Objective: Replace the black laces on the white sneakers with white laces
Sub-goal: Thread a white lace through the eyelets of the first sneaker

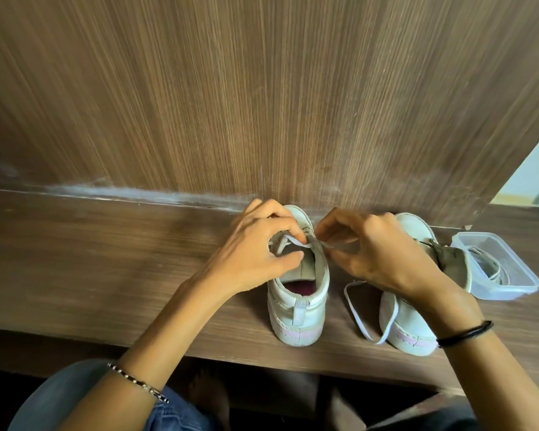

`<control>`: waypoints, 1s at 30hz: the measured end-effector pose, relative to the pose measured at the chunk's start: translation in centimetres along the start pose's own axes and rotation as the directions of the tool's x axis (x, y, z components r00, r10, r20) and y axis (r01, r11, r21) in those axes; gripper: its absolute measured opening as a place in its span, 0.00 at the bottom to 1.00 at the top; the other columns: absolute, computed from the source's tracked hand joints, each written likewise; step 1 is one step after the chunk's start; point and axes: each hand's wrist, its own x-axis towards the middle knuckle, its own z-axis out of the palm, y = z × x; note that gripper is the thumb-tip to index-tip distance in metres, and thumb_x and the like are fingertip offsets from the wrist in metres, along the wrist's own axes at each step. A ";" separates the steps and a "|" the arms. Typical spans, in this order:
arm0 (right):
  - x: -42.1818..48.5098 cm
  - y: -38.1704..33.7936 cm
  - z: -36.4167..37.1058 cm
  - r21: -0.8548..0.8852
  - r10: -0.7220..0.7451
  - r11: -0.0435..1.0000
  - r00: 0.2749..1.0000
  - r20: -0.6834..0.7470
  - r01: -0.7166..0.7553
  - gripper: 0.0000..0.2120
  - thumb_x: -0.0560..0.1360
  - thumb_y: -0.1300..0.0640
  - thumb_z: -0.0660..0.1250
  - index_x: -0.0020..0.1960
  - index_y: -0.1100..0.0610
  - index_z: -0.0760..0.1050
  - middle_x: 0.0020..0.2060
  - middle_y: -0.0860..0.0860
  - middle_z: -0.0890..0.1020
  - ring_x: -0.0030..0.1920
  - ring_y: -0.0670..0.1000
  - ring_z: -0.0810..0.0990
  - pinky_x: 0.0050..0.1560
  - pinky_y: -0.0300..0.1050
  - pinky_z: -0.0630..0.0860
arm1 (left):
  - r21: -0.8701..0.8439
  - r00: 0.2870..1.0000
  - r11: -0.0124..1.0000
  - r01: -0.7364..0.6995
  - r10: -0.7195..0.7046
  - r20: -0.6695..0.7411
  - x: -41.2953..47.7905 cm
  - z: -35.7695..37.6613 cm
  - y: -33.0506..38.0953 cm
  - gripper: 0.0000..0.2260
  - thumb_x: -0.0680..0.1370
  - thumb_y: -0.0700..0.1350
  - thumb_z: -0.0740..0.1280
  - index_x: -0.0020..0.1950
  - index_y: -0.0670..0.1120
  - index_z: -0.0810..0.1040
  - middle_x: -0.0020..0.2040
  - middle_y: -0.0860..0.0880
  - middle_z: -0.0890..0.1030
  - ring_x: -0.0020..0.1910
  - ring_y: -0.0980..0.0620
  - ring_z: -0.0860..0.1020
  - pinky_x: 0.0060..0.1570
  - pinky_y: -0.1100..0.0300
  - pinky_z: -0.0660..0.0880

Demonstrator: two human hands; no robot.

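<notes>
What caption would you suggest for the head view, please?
Left hand and right hand pinch a flat white lace on one white sneaker; second white sneaker stands beside.

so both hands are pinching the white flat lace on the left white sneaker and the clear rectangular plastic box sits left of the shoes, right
No: the clear rectangular plastic box sits right of the shoes, beside the right white sneaker, as the head view shows. Otherwise yes: left hand and right hand pinch the white flat lace on the left white sneaker.
</notes>
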 end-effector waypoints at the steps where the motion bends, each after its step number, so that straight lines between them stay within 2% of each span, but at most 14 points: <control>1: 0.0 0.1 0.0 -0.031 -0.021 0.999 1.000 -0.018 0.021 0.13 0.71 0.63 0.78 0.52 0.54 0.81 0.44 0.43 0.85 0.47 0.38 0.82 0.47 0.27 0.75 | 0.071 0.998 0.996 -0.054 0.056 -0.030 0.0 0.1 0.0 0.05 0.72 0.51 0.74 0.47 0.55 0.85 0.52 0.58 0.77 0.55 0.53 0.72 0.57 0.61 0.68; 3: -0.1 0.1 -0.1 -0.082 -0.043 0.996 0.998 -0.051 0.039 0.12 0.70 0.61 0.78 0.51 0.52 0.81 0.44 0.43 0.84 0.44 0.42 0.82 0.47 0.39 0.79 | 0.165 0.988 0.978 -0.125 0.138 -0.070 0.0 0.3 0.2 0.06 0.72 0.54 0.72 0.47 0.55 0.85 0.52 0.59 0.77 0.54 0.53 0.73 0.56 0.53 0.71; 5: -0.2 0.1 -0.1 -0.104 -0.051 0.994 0.997 -0.064 0.044 0.11 0.71 0.59 0.78 0.50 0.50 0.81 0.45 0.41 0.84 0.46 0.42 0.82 0.47 0.47 0.81 | 0.217 0.978 0.962 -0.163 0.187 -0.097 0.0 0.3 0.3 0.06 0.73 0.54 0.72 0.46 0.55 0.85 0.51 0.59 0.78 0.52 0.54 0.73 0.53 0.51 0.72; 8: -0.3 0.1 0.0 -0.141 -0.084 0.987 0.994 -0.072 0.073 0.08 0.72 0.55 0.74 0.51 0.50 0.82 0.47 0.42 0.84 0.48 0.47 0.83 0.46 0.53 0.82 | 0.291 0.963 0.936 -0.197 0.241 -0.124 0.0 0.5 0.1 0.09 0.75 0.56 0.69 0.45 0.55 0.87 0.46 0.59 0.79 0.49 0.55 0.74 0.48 0.52 0.70; 12: -0.3 0.2 0.6 -0.242 -0.150 0.962 0.986 -0.078 0.127 0.07 0.73 0.54 0.69 0.51 0.50 0.81 0.46 0.44 0.84 0.49 0.52 0.83 0.43 0.57 0.81 | 0.306 0.948 0.923 -0.232 0.285 -0.142 0.2 0.8 0.1 0.11 0.75 0.57 0.68 0.44 0.54 0.87 0.42 0.59 0.81 0.47 0.55 0.74 0.47 0.56 0.66; 15: -0.3 0.4 0.7 -0.259 -0.168 0.955 0.982 -0.082 0.142 0.06 0.76 0.53 0.69 0.52 0.47 0.83 0.46 0.43 0.84 0.49 0.50 0.83 0.42 0.55 0.80 | 0.302 0.947 0.923 -0.238 0.290 -0.141 0.2 0.7 0.1 0.08 0.75 0.56 0.70 0.43 0.54 0.86 0.41 0.59 0.81 0.47 0.56 0.73 0.47 0.57 0.64; 18: -0.2 0.8 0.4 -0.277 -0.209 0.941 0.978 -0.024 0.194 0.10 0.79 0.50 0.64 0.54 0.47 0.84 0.47 0.42 0.85 0.49 0.50 0.83 0.42 0.53 0.80 | 0.270 0.952 0.934 -0.234 0.276 -0.130 0.3 0.7 0.0 0.10 0.76 0.58 0.68 0.44 0.55 0.86 0.41 0.59 0.80 0.47 0.57 0.71 0.47 0.59 0.62; 20: -0.1 1.1 0.3 -0.233 -0.205 0.953 0.979 -0.014 0.196 0.12 0.79 0.51 0.63 0.53 0.49 0.85 0.45 0.43 0.85 0.48 0.50 0.82 0.42 0.53 0.81 | 0.247 0.956 0.941 -0.232 0.268 -0.122 0.3 0.8 -0.1 0.12 0.77 0.58 0.66 0.45 0.56 0.87 0.41 0.59 0.79 0.47 0.57 0.71 0.47 0.58 0.63; 23: -0.2 1.3 0.3 -0.128 -0.158 0.980 0.987 -0.037 0.152 0.09 0.77 0.55 0.67 0.52 0.53 0.85 0.44 0.43 0.84 0.46 0.47 0.81 0.45 0.48 0.81 | 0.225 0.961 0.950 -0.216 0.247 -0.122 0.1 0.9 -0.2 0.12 0.78 0.58 0.65 0.47 0.56 0.87 0.42 0.60 0.79 0.48 0.57 0.71 0.49 0.58 0.62; 25: -0.2 1.1 0.3 -0.076 -0.117 0.991 0.993 -0.026 0.115 0.07 0.77 0.56 0.68 0.52 0.53 0.83 0.45 0.43 0.83 0.46 0.44 0.81 0.47 0.45 0.79 | 0.207 0.967 0.961 -0.185 0.216 -0.138 0.1 1.1 -0.1 0.12 0.78 0.58 0.65 0.46 0.56 0.87 0.42 0.60 0.78 0.50 0.57 0.72 0.50 0.56 0.63; 27: -0.1 0.9 0.4 -0.031 -0.044 0.999 0.999 -0.004 0.044 0.04 0.77 0.56 0.68 0.50 0.52 0.81 0.42 0.41 0.82 0.42 0.42 0.79 0.45 0.41 0.76 | 0.150 0.976 0.981 -0.124 0.148 -0.162 0.1 1.5 0.1 0.12 0.76 0.58 0.65 0.44 0.56 0.86 0.42 0.60 0.78 0.53 0.58 0.71 0.53 0.56 0.62; 30: 0.2 0.3 0.4 0.039 0.162 0.985 0.982 0.101 -0.167 0.05 0.80 0.54 0.65 0.45 0.49 0.77 0.34 0.39 0.79 0.36 0.41 0.77 0.38 0.34 0.70 | -0.017 0.984 1.000 0.019 -0.022 -0.179 0.3 2.2 0.4 0.13 0.72 0.60 0.65 0.41 0.56 0.86 0.43 0.58 0.79 0.55 0.58 0.70 0.57 0.59 0.62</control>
